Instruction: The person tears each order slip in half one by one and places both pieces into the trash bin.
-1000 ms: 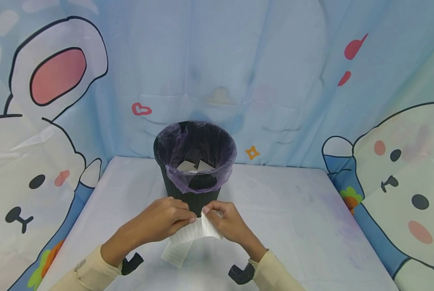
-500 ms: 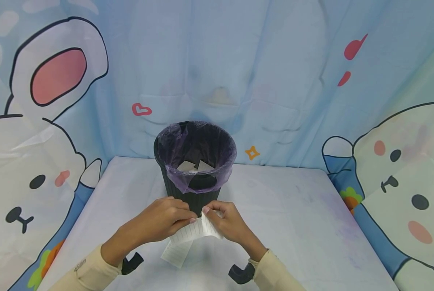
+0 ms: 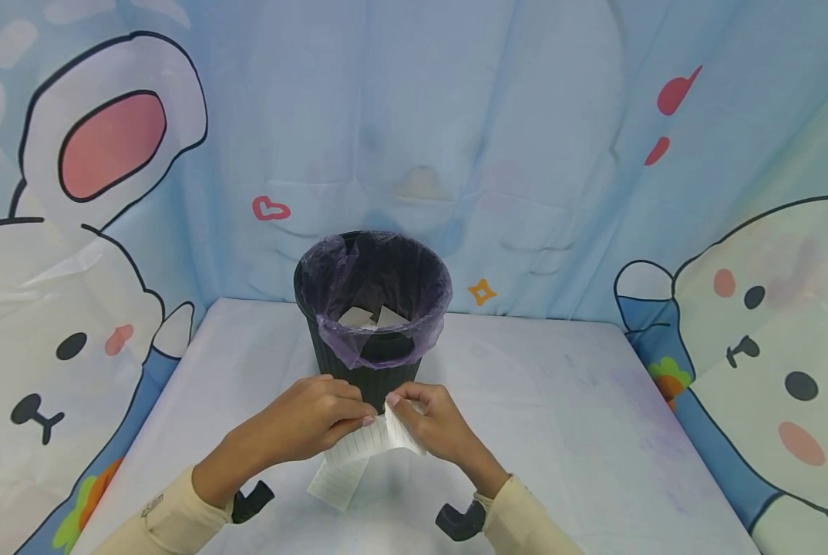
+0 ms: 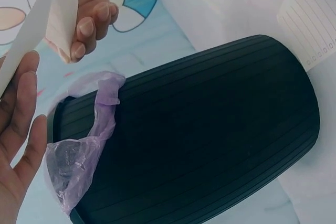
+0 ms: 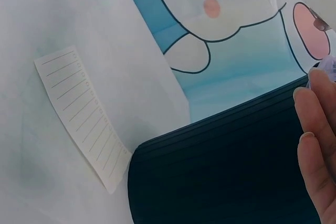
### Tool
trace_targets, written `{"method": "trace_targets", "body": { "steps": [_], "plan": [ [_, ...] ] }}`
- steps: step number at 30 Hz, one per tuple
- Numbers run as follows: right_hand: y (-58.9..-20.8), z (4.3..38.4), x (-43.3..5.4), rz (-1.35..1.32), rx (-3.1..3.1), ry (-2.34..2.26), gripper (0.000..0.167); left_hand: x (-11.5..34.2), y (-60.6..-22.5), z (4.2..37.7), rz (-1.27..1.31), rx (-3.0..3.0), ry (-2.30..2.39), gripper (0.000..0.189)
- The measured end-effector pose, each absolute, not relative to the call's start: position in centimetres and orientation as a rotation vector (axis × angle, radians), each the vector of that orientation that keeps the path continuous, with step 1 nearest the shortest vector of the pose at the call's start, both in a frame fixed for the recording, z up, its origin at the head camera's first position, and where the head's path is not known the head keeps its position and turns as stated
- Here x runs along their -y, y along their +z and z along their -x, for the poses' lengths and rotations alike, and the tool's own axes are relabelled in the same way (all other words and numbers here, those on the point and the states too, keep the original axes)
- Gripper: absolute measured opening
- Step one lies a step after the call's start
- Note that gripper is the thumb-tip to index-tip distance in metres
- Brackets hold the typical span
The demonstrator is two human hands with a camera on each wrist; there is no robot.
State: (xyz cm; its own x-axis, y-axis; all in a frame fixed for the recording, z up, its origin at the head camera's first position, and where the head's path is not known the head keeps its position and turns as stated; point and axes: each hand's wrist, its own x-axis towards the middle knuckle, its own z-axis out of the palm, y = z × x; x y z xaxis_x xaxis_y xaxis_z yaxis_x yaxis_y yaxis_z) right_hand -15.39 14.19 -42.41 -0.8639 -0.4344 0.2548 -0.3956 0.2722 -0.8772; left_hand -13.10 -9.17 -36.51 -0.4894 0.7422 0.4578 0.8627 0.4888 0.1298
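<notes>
**Two hands pinch a ruled paper in front of the bin**

The left hand point(image 3: 320, 416) holds the paper point(image 3: 361, 441) near its top edge, thumb tip against the bent forefinger, the other fingers curled alongside. The right hand point(image 3: 429, 420) pinches the same edge close by, its thumb laid over the front. The two sets of fingertips are near each other but apart. Between them the paper bends up into a ridge; whether it is torn there or only folded, I cannot tell. Its lower part hangs toward the person, above the table point(image 3: 539, 401).

Below it a ruled slip point(image 3: 338, 486) lies flat on the table, partly covered by the held paper in the head view. In the right wrist view, one end of the slip comes up to the foot of the dark bin point(image 3: 327, 361); contact cannot be made out.

The bin stands upright just beyond the hands. A purple bag point(image 3: 424, 335) lines it and folds down over the rim, and pale scraps point(image 3: 357, 317) lie inside.

Cream sleeves point(image 3: 171, 516) cover the forearms, with a black mount point(image 3: 250, 502) at each wrist. Behind the table and at both sides hangs a blue cloth point(image 3: 414, 100) printed with white cartoon animals.
</notes>
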Motion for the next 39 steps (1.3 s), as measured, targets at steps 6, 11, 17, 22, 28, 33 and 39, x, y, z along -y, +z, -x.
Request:
{"method": "trace_targets", "body": {
  "steps": [6, 11, 17, 22, 28, 33, 39],
  "plan": [
    [-42.47, 15.47, -14.14, 0.804, -2.493, -1.68, 0.022, 9.2, -36.51, 13.09, 1.342, 2.394, -0.489, 0.007],
    [-42.42, 15.48, -14.1, 0.798, -2.494, -1.683, 0.022, 9.27, -36.57, 13.11, 1.338, 2.39, -0.49, 0.008],
    [-42.41, 15.44, -14.08, 0.779, -2.485, -1.691, 0.022, 9.39, -36.71, 13.12, 1.349, 2.368, -0.482, 0.008],
    [-42.38, 15.47, -14.07, 0.782, -2.491, -1.686, 0.022, 9.44, -36.74, 13.14, 1.351, 2.357, -0.479, 0.008],
    [-42.34, 15.46, -14.09, 0.779, -2.505, -1.677, 0.022, 9.48, -36.7, 13.14, 1.353, 2.354, -0.489, 0.008],
    [-42.34, 15.43, -14.11, 0.773, -2.51, -1.675, 0.022, 9.54, -36.7, 13.12, 1.356, 2.351, -0.498, 0.008],
    [-42.33, 15.43, -14.12, 0.777, -2.502, -1.673, 0.022, 9.55, -36.7, 13.07, 1.358, 2.341, -0.51, 0.007]
  ]
}}
